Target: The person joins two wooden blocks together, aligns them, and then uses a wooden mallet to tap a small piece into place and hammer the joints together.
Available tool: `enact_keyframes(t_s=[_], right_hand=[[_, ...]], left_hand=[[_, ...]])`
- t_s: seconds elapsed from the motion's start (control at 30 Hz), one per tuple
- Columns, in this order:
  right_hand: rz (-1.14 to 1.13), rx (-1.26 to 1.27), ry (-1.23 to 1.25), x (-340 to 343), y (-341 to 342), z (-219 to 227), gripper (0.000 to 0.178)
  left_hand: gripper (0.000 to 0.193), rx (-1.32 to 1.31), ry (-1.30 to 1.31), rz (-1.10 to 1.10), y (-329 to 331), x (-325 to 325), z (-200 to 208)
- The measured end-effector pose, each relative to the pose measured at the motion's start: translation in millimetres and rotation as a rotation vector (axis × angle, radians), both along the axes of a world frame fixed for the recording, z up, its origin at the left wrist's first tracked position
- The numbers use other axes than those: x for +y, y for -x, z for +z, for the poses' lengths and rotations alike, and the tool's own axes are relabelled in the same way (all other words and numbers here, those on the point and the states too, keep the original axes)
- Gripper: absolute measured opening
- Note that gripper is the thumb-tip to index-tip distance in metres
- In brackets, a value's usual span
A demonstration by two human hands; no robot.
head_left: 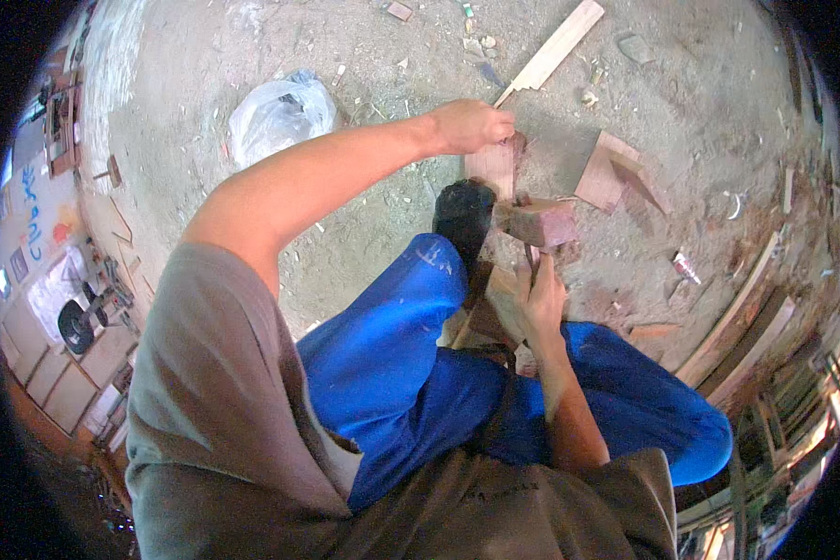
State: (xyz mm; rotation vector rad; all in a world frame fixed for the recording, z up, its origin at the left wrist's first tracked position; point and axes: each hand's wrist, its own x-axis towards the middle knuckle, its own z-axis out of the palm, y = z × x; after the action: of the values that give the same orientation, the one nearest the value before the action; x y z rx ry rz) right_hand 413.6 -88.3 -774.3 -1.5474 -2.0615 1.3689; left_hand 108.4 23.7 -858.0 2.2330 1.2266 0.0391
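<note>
My left hand (476, 127) is closed at the far end of a short wooden board (491, 170); its fingers hide that end, and I cannot see whether something thinner is also in the grip. My right hand (543, 297) is wrapped round the handle of a wooden mallet (545, 224). The mallet's blocky reddish head sits just beyond my right hand, by the near end of the board. Beside the board rests my dark-covered foot (463, 211). Under my right wrist, between my legs, lies more wood (502, 297), partly hidden.
A long pale plank (560, 45) lies beyond my left hand. Right of the board stand angled wood offcuts (616, 174). A clear plastic bag (282, 118) lies at left. Long timber strips (742, 327) and a small tube-like item (687, 267) are at right on the dusty floor.
</note>
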Motion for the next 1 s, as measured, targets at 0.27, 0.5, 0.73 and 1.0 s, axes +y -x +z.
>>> enact_keyframes(t_s=[0.27, 0.5, 0.73, 1.0], right_hand=[[0.054, -0.126, 0.099, 36, -23, -1, 0.015], [0.084, -0.085, -0.016, 69, -2, -6, 0.034], [0.206, 0.025, -0.214, 77, 13, -18, 0.027], [0.323, -0.022, -0.381, 83, 29, -23, 0.03]], left_hand=[[0.021, -0.137, -0.167, 0.203, -8, -28, 13], [0.026, -0.437, -0.487, 0.71, -41, -54, -33], [0.017, -0.568, -0.442, 0.753, -43, -51, -39], [0.017, -0.564, -0.469, 0.805, -46, -55, -45]])
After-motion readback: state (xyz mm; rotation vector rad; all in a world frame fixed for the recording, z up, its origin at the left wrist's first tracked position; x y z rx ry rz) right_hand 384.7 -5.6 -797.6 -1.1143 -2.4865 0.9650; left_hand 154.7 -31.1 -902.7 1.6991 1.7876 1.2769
